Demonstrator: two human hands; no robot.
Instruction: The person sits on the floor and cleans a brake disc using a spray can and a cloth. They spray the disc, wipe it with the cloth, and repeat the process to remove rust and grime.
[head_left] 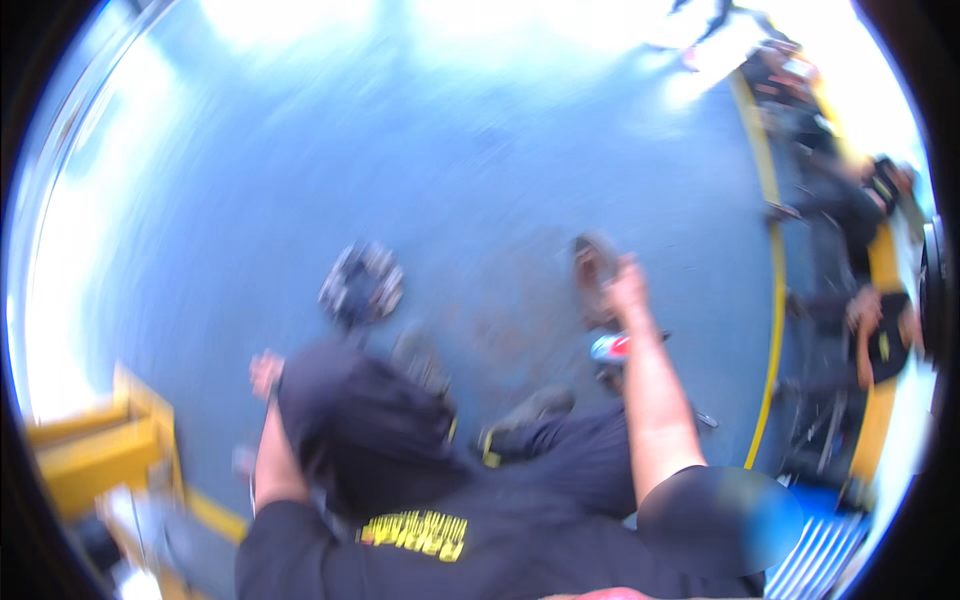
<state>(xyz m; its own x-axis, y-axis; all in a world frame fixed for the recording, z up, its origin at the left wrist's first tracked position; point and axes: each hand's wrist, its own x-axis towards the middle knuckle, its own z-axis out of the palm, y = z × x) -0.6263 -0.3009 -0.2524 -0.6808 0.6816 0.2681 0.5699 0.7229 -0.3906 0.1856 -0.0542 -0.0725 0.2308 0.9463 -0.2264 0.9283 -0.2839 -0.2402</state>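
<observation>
My right hand (pixel 627 290) is closed on the near side of a brown and grey shoe (pixel 592 262), held over the blue floor. Just below that hand lies a small red, white and light-blue object (pixel 612 347), too blurred to name; a dark item beside it is partly hidden by my forearm. My left hand (pixel 266 373) is out beside my left knee, blurred, its fingers seemingly apart and nothing visible in them. Ahead of that knee sits a rounded bundle of dark and white patterned cloth (pixel 362 283). My feet, in dark shoes (pixel 424 360), are drawn in before me.
Blue floor (pixel 480 150) with a brownish worn patch spreads ahead. A yellow frame (pixel 100 440) stands at the left. Beyond a yellow floor line (pixel 776 300) on the right, several people in dark clothes (pixel 880 330) sit in a row. Bright light washes out the far edge.
</observation>
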